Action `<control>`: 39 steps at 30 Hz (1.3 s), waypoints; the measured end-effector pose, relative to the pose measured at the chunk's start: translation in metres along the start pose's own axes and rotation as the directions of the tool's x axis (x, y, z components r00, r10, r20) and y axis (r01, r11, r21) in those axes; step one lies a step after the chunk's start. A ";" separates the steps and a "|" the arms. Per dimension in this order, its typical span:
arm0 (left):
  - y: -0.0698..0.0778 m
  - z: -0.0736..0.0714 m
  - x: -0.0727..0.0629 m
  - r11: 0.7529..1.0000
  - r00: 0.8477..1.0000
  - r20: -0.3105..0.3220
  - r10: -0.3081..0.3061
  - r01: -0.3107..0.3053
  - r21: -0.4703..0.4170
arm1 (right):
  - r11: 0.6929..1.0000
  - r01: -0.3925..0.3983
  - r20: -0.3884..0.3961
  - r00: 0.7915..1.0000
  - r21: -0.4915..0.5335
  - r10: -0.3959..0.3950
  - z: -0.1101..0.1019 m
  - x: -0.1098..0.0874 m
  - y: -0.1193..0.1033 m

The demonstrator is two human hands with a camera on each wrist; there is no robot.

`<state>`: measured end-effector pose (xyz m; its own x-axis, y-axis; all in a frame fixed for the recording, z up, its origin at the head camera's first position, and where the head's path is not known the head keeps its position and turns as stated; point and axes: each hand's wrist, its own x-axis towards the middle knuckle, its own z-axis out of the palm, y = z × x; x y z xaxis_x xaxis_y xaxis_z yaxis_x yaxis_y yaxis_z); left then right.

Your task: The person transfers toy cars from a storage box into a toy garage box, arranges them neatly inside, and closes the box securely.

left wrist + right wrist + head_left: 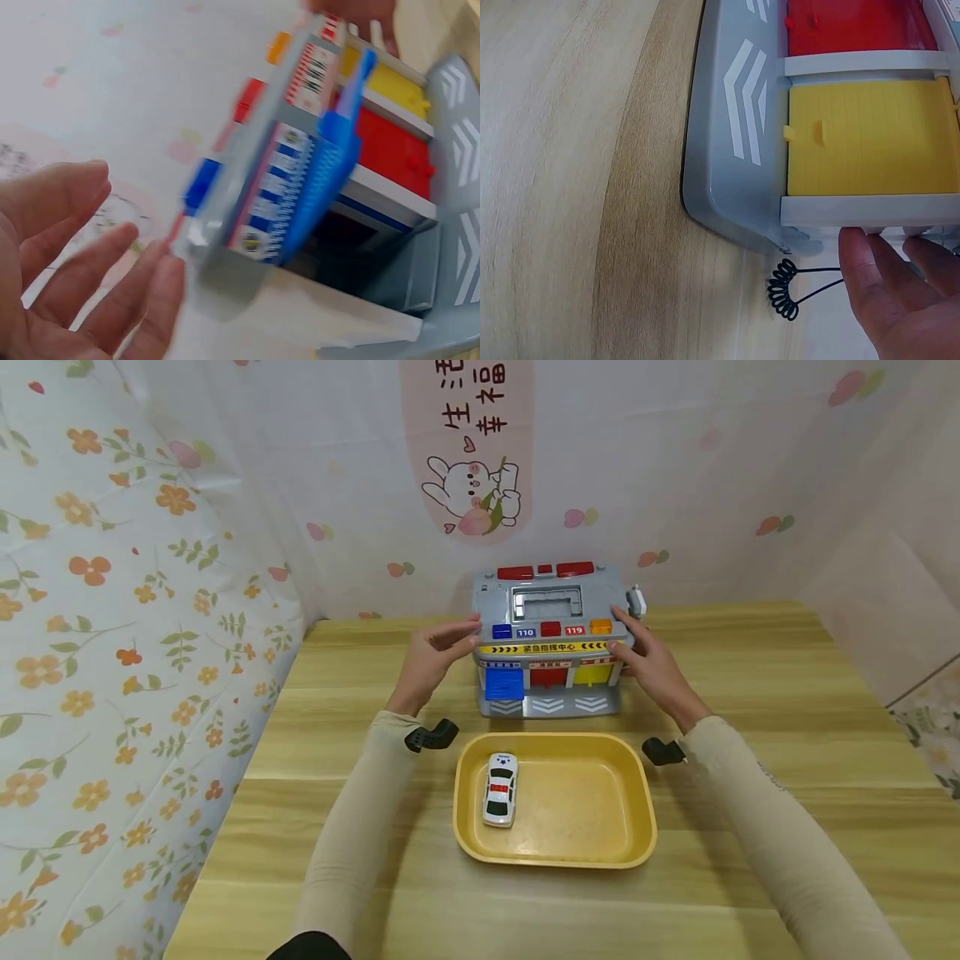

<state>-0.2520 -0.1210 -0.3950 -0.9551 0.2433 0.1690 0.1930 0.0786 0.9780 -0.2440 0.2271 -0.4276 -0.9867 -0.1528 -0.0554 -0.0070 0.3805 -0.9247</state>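
A grey toy rescue garage [551, 647] stands at the back of the table. Its blue door [504, 684] is swung up, while the red door [548, 677] and yellow door [592, 673] are down. My left hand [435, 656] is at the garage's left side, fingers spread and loosely bent; the left wrist view shows a gap between them and the toy. On the opposite side, my right hand [656, 672] touches the garage with extended fingers, holding nothing. A white toy police car [499, 790] lies inside the yellow tray [555, 863], in front of the garage.
A black coiled cord [783, 291] lies by the garage's right side. A small white part [636, 602] sticks out at its upper right. Behind the wooden table [337, 693] hangs a printed cloth [337, 468], with a flowered cloth [112, 693] on the left.
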 end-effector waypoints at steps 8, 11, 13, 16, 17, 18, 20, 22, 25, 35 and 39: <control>0.010 -0.009 -0.053 0.999 0.998 0.059 -0.023 0.020 0.040 | 1.000 -0.001 0.002 1.000 -0.010 0.001 0.002 0.004 0.002; 0.011 -0.005 -0.072 0.993 0.988 0.136 -0.068 0.054 0.102 | 1.000 0.005 -0.005 1.000 -0.009 -0.005 0.001 0.004 0.003; 0.012 -0.002 -0.083 0.987 0.976 0.193 -0.100 0.074 0.140 | 1.000 0.017 -0.004 1.000 -0.003 -0.017 0.001 0.004 0.004; 0.013 0.003 -0.095 0.976 0.937 0.319 -0.144 0.080 0.204 | 1.000 0.029 -0.007 1.000 0.009 -0.028 0.001 0.002 0.003; 0.013 0.005 -0.097 0.971 0.919 0.363 -0.152 0.070 0.229 | 0.999 0.032 -0.009 0.999 0.008 -0.031 0.000 0.002 0.003; 0.014 0.006 -0.100 0.963 0.902 0.400 -0.165 0.061 0.261 | 0.999 0.032 -0.014 0.999 0.006 -0.032 0.000 0.001 0.003; 0.012 0.009 -0.103 0.954 0.869 0.460 -0.182 0.042 0.297 | 1.000 0.027 -0.022 0.999 -0.002 -0.027 0.000 0.001 0.003; 0.011 0.012 -0.105 0.946 0.851 0.484 -0.201 0.040 0.321 | 1.000 0.028 -0.024 0.999 -0.006 -0.028 0.000 0.001 0.003; 0.009 0.017 -0.109 0.938 0.842 0.477 -0.254 0.095 0.332 | 0.999 0.033 -0.017 0.999 0.001 -0.033 0.000 0.001 0.003; 0.015 0.044 -0.121 0.762 0.853 0.423 -0.307 -0.046 0.646 | 1.000 0.021 -0.026 0.999 -0.004 -0.021 0.000 0.001 0.003; 0.013 0.057 -0.124 0.633 0.860 0.401 -0.316 -0.123 0.764 | 0.999 0.038 -0.022 0.999 -0.010 -0.038 -0.001 0.002 0.005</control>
<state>-0.1183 -0.0950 -0.4105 -0.7924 0.5716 -0.2131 0.4113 0.7585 0.5055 -0.2457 0.2298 -0.4317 -0.9891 -0.1468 -0.0120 -0.0457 0.3836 -0.9224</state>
